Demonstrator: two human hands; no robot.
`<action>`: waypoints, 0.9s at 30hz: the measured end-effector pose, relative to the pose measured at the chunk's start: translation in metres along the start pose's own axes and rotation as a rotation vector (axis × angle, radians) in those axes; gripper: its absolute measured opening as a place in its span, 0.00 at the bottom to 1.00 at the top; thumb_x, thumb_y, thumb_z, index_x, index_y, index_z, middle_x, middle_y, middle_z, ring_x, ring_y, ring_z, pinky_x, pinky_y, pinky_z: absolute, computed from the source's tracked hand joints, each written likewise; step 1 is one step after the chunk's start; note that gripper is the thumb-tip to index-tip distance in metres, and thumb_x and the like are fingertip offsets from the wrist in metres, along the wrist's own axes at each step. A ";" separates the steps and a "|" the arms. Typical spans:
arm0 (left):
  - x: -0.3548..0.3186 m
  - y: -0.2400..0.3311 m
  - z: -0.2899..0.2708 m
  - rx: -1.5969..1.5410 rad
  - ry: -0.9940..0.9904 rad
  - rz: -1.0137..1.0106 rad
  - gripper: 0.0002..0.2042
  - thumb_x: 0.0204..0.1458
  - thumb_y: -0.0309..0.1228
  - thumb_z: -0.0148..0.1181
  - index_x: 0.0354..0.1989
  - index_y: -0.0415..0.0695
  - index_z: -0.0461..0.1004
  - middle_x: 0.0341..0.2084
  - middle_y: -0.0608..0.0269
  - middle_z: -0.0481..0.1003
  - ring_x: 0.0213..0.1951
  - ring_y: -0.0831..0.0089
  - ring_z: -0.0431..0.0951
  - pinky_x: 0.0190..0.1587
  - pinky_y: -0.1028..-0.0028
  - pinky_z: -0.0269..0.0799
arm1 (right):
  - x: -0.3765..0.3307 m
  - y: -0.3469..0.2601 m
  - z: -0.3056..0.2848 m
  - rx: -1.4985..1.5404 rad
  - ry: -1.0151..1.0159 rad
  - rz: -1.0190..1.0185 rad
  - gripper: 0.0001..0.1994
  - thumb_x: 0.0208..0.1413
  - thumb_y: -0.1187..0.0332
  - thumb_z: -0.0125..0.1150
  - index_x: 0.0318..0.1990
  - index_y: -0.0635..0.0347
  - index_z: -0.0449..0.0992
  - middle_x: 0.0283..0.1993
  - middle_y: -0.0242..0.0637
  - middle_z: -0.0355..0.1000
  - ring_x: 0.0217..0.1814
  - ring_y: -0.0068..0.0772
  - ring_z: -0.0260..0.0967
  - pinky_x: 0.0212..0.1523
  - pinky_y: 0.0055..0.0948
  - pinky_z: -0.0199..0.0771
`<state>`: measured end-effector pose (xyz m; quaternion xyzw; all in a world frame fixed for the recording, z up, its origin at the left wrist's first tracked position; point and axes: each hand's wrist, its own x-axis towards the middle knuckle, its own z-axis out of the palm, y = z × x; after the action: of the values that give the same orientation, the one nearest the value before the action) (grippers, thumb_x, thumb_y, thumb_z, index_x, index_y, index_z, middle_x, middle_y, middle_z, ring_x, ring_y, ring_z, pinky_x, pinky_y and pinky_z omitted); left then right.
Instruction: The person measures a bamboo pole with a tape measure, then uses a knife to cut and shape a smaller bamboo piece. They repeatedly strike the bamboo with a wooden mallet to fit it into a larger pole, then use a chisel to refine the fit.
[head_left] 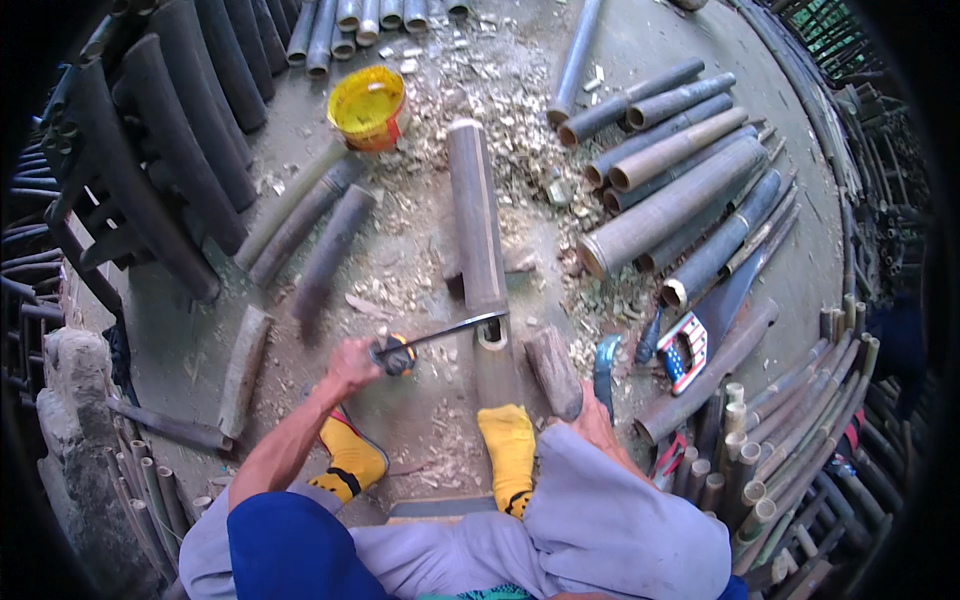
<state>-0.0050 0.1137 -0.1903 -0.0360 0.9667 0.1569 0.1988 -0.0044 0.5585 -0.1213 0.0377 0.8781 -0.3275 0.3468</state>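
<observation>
My left hand (355, 366) is closed round the dark handle of a long, narrow-bladed knife (445, 328). The knife points right, its tip over the near end of a brown bamboo tube (476, 220). That tube lies lengthwise ahead of me, with a pale strip along it. Just under the blade tip, a hollow opening (491, 338) with a pale rim shows. My right hand (598, 425) is closed against a short, thick wooden club (553, 372); its fingers are partly hidden by the wood and my trouser leg. My yellow-socked feet (507, 445) flank the work.
Bamboo tubes (680, 200) lie stacked at right, near a saw (685, 350) with a patterned handle and a teal curved object (606, 365). A yellow bucket (368, 108) stands at the far left amid pale chips (510, 80). Curved dark pieces (150, 170) lean at left.
</observation>
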 end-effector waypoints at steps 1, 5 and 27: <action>-0.006 -0.003 0.010 0.063 0.037 0.021 0.18 0.29 0.34 0.64 0.34 0.46 0.75 0.26 0.48 0.77 0.32 0.50 0.79 0.35 0.57 0.75 | 0.001 0.003 0.001 0.022 0.023 -0.029 0.43 0.38 0.61 0.69 0.62 0.63 0.52 0.46 0.63 0.70 0.51 0.62 0.68 0.51 0.46 0.69; 0.006 0.024 -0.056 0.127 0.451 0.351 0.13 0.30 0.27 0.62 0.26 0.48 0.67 0.23 0.58 0.69 0.30 0.61 0.71 0.34 0.65 0.62 | -0.005 0.003 0.001 0.098 0.014 0.080 0.40 0.37 0.60 0.69 0.59 0.64 0.57 0.46 0.59 0.71 0.50 0.57 0.70 0.50 0.43 0.70; -0.010 0.005 -0.038 0.049 -0.032 0.379 0.10 0.39 0.24 0.57 0.30 0.45 0.63 0.23 0.56 0.71 0.28 0.53 0.75 0.28 0.58 0.70 | -0.013 -0.003 0.002 -0.040 0.232 -0.365 0.39 0.39 0.67 0.70 0.60 0.67 0.57 0.50 0.55 0.69 0.51 0.55 0.70 0.51 0.40 0.71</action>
<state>-0.0108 0.1062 -0.1515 0.1542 0.9564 0.1686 0.1817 0.0058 0.5575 -0.1124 -0.0914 0.9107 -0.3609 0.1789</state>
